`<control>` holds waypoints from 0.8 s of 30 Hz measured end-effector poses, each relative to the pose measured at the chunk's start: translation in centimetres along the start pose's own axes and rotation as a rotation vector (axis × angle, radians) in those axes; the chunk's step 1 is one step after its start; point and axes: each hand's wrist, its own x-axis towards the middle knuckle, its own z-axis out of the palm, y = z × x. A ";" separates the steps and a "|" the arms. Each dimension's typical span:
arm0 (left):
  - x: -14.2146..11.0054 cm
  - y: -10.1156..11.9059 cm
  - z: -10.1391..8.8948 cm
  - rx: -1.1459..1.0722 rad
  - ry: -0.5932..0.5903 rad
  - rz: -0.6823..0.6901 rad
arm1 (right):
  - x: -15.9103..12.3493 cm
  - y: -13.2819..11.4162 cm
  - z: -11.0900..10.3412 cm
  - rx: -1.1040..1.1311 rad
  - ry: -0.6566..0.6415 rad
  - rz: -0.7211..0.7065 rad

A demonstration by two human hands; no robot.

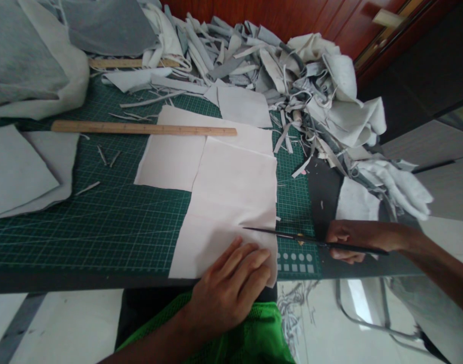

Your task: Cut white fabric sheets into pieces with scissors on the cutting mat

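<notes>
Mat: green cutting mat (102,227) spans the frame, scrap pile (292,86) upper right.
Fabric: pale pink sheet (231,192) lies lower centre on the mat.
Left hand (229,290): spread flat, pressing the sheet's near edge.
Right hand (348,240): closed around black scissors (292,235), blades reaching over the sheet's right edge.

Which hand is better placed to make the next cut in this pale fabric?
The right hand, probably: it holds the scissors, whose blades lie across the fabric's edge. The left hand lies flat on the fabric, pressing it against the green cutting mat.
</notes>
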 end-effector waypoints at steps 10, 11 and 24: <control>0.0 0.1 0.1 0.001 0.005 -0.008 | -0.2 -1.2 0.2 -0.044 0.030 0.116; 0.0 0.1 0.1 0.000 0.003 -0.011 | -0.1 -1.3 0.2 -0.039 0.028 0.114; 0.0 0.0 0.1 -0.003 -0.001 -0.012 | 0.0 -0.4 0.2 -0.001 0.025 0.076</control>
